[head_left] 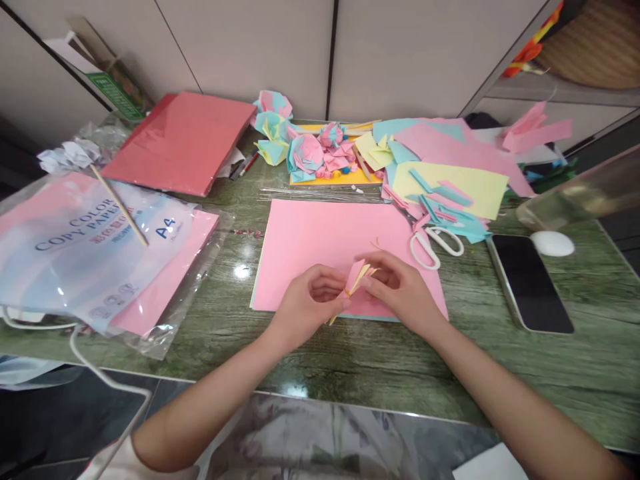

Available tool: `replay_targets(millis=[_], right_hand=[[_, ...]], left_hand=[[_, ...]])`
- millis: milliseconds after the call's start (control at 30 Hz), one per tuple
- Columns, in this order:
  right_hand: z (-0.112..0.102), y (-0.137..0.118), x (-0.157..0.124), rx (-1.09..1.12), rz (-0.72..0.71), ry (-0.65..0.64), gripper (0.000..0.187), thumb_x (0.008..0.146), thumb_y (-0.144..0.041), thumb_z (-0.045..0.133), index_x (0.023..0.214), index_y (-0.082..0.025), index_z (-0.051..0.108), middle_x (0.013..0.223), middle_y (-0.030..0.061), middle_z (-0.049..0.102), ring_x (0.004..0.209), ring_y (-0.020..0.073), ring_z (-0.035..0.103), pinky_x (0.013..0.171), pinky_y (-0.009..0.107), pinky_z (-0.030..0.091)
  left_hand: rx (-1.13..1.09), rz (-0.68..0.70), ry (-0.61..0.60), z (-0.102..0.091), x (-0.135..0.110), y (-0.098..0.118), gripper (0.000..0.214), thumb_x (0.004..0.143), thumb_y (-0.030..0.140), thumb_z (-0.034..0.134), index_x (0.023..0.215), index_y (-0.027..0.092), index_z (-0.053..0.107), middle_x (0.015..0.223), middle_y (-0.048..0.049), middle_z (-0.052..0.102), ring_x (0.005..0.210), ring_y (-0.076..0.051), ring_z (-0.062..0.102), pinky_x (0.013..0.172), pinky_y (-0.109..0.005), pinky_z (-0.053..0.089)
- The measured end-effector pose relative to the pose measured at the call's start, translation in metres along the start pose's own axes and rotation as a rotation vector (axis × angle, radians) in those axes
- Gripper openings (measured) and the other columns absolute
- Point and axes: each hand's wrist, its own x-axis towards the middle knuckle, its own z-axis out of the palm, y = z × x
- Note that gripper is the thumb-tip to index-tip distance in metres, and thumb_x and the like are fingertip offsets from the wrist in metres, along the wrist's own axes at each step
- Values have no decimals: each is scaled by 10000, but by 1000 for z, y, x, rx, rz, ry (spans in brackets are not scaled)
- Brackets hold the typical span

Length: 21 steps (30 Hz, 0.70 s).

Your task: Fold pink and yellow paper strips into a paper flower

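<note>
Between my two hands is a small paper flower (356,277) of pink and yellow folded strips, drawn together at its base. My left hand (315,300) pinches that base, where a thin stem end pokes out below. With thumb and fingers, my right hand (393,283) holds the upper paper tips. Under both hands lies a stack of pink paper sheets (320,233), with yellow and blue edges showing beneath. White-handled scissors (425,250) rest on the stack's right edge, their blades partly hidden by paper scraps.
Finished paper flowers (306,153) sit on a yellow sheet at the back, near thin wires (320,195). Cut paper scraps (450,187) lie at back right. A phone (533,283) and white mouse (552,243) are at right. Packaged copy paper (100,247) and a red pack (183,140) occupy the left.
</note>
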Motion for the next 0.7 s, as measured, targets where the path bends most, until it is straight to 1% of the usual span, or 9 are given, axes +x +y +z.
replay_targets(millis=[33,67,100,167,233,333,400,533,700], right_hand=[[0,-1,0,16,27,-39,170,743,-284,598,893,-205,587,690,-17,578,562,103,523,510,231,449],[0,-3,0,27,40,-55,113,747,-291,592,803,-192,594,632,-20,575,567,109,533,528,234,457],[0,-4,0,32,42,-50,110,746,-296,594,755,-187,591,610,-20,579,568,112,540,539,238,462],[0,-5,-2,27,36,-16,120,734,-305,609,750,-188,589,614,-19,596,564,115,551,540,241,464],[1,-5,-3,18,37,-6,134,723,-316,622,755,-189,590,615,-19,608,559,117,561,540,241,467],[2,-6,-5,43,44,-19,142,718,-322,628,757,-189,595,614,-23,612,548,111,560,542,238,469],[2,-7,-5,74,50,-29,145,719,-322,628,750,-185,595,607,-26,602,536,102,545,533,230,460],[0,-8,-3,158,69,-74,168,727,-334,619,720,-171,579,578,-32,580,518,88,522,528,220,445],[-1,-9,-1,211,69,-77,205,722,-358,618,700,-161,566,574,-29,569,515,87,518,516,221,436]], left_hand=[[19,13,-6,0,-1,1,282,627,164,695,862,148,540,835,-21,618,781,-112,594,780,-283,476],[37,26,-13,1,-1,1,283,634,174,693,873,148,542,857,-28,620,800,-117,593,790,-288,475],[57,42,-18,1,-2,3,293,635,187,695,884,150,544,875,-33,623,816,-122,593,799,-294,474],[99,71,-21,3,-4,6,298,637,224,698,886,155,550,889,-35,629,830,-130,594,802,-299,472],[134,81,-24,4,-4,9,260,659,270,681,860,156,563,867,-33,635,794,-128,596,755,-284,478],[146,45,-45,6,-4,12,216,712,323,624,831,145,595,790,-28,634,605,-92,547,574,-233,450],[129,10,-69,5,-3,12,217,718,323,615,828,135,615,724,-17,622,507,-68,479,498,-217,401],[74,-24,-102,4,-2,10,206,701,302,633,811,127,635,669,-7,614,496,-63,460,498,-212,380],[27,-69,-146,3,2,11,249,705,330,638,841,121,630,726,-30,632,585,-87,529,539,-211,404]])
